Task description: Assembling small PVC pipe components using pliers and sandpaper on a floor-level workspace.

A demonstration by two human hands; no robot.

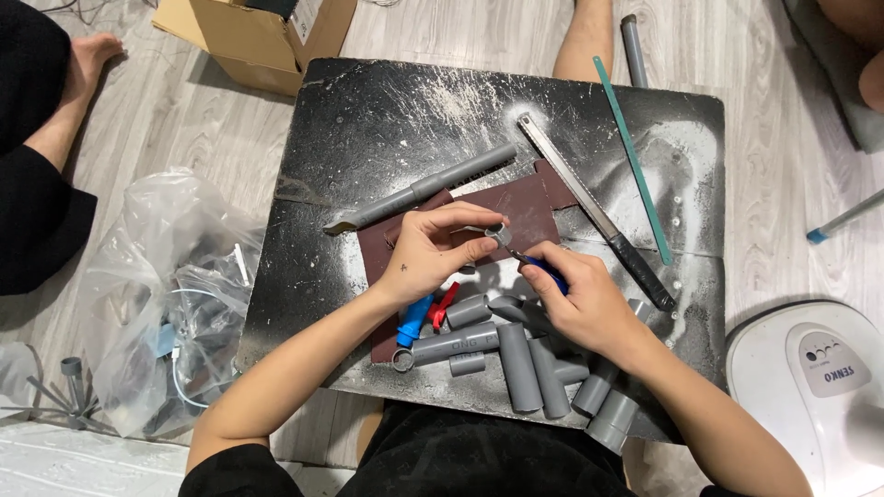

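My left hand (433, 250) pinches a short grey pipe ring (498, 234) between thumb and fingers above a sheet of dark red sandpaper (525, 210). My right hand (578, 302) grips a small blue-handled tool (543, 269) whose tip points into the ring. Both hands hover over a black dusty board (368, 120). Below them lie several grey pipe pieces (525, 364) and a blue and red valve (425, 317).
A long grey pipe (424, 189), a hacksaw (594, 207) and a teal blade (633, 161) lie on the board. A clear plastic bag (166, 294) sits left, a cardboard box (262, 37) at the back, a white fan base (810, 387) right. Another person's legs are at left.
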